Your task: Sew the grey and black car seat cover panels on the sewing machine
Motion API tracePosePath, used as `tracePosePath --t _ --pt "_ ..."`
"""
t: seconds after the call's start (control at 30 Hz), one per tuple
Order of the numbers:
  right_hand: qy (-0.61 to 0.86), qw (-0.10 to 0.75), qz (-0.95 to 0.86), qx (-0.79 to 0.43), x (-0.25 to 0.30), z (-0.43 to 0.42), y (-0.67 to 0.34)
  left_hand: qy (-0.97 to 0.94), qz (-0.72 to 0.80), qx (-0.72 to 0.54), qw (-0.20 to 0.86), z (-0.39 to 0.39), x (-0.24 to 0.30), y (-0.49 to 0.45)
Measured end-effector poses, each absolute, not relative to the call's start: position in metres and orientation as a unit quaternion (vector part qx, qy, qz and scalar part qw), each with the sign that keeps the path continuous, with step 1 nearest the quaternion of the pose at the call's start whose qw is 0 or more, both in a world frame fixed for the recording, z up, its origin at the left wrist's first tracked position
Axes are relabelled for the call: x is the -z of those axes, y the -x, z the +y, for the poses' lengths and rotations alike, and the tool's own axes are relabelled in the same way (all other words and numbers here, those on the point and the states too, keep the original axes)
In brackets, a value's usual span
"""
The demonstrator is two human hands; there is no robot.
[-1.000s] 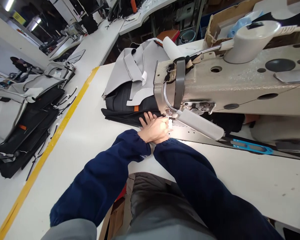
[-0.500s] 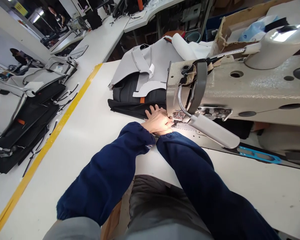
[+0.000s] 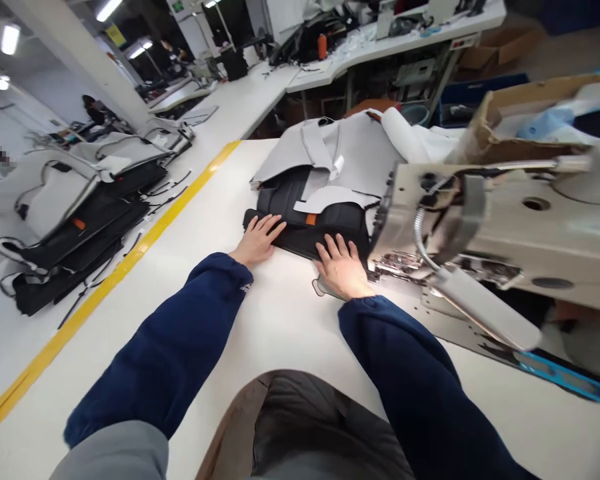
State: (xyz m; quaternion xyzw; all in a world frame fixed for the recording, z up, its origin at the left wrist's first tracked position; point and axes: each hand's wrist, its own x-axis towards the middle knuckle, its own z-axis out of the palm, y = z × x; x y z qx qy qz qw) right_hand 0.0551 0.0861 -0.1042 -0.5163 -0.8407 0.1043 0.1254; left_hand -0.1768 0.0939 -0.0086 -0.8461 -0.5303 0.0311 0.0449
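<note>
Biggest risk I see: the right hand (image 3: pixel 344 270) sits just beside the needle area of the beige industrial sewing machine (image 3: pixel 505 220), w/ fingertips close to the metal presser-foot parts; if that hand slides further right while it flattens the cloth, fingers could end up under the foot. Second risk: the folded black-and-grey padded fabric cover w/ orange tab (image 3: pixel 320 193) is a loose stack of layers, and pressing on only its near edge could shift the black bottom layer out from under the grey panels, so the seam edges no longer line up. The flexible-neck lamp (image 3: pixel 480 307) also hangs low over the machine bed, so a lifted wrist could knock it. Hands now: left hand (image 3: pixel 258 240) is open flat, fingers spread, palm down on the left near corner of the black layer, gripping nothing. Right hand is likewise open and flat, fingers spread, resting on the black edge and the white tabletop (image 3: pixel 190 267), nothing pinched as far as I can tell. The cover lies on the tabletop, directly left of the machine head, touching both hands.
</note>
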Motion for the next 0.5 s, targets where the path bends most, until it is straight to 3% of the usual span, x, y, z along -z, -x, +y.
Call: tracePosePath --t 0.1,0.3,0.5 --pt "0.516 0.157 -0.838 -0.074 0.109 0.086 -0.057 0.824 -0.556 -0.073 0.078 0.107 0.001 0.195" --pt "0.599 0.303 -0.734 -0.102 0.115 0.096 -0.06 0.805 -0.575 -0.141 0.044 0.138 -0.002 0.195" --pt "0.6 0.202 -0.771 -0.066 0.105 0.079 -0.041 0.773 -0.619 -0.138 -0.012 0.052 0.015 0.219"
